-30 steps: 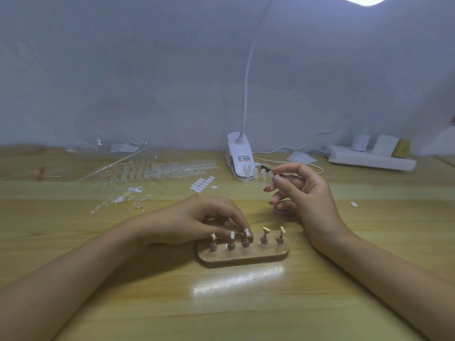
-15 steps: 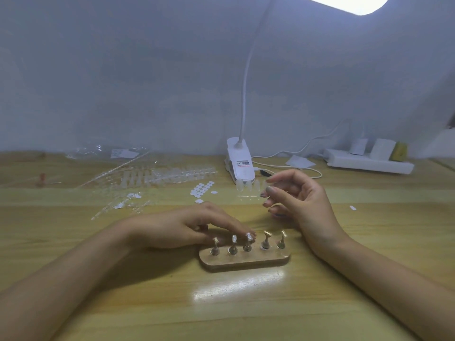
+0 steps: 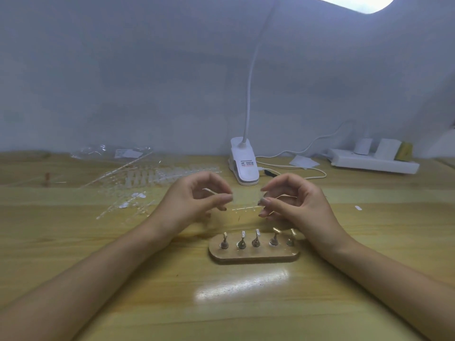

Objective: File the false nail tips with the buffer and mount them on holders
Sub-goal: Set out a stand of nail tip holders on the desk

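- Currently both hands hover over the middle of the desk [image 3: 246,303]; the left hand [image 3: 194,205] and the right hand [image 3: 299,205] each pinch one end of a faint clear strip of nail tips [image 3: 243,207].
- Toward the front edge, just below them, stands the wooden holder base [image 3: 253,257], its five holders upright.
- More clear tip racks [image 3: 147,178] lie toward the back left.

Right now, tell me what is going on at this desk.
A person's two hands are at work on false nails. The left hand and right hand are raised over the desk, their fingers pinching the ends of what looks like a clear strip of nail tips held between them. In front of them stands a wooden base with five metal holders. More clear strips lie to the left.
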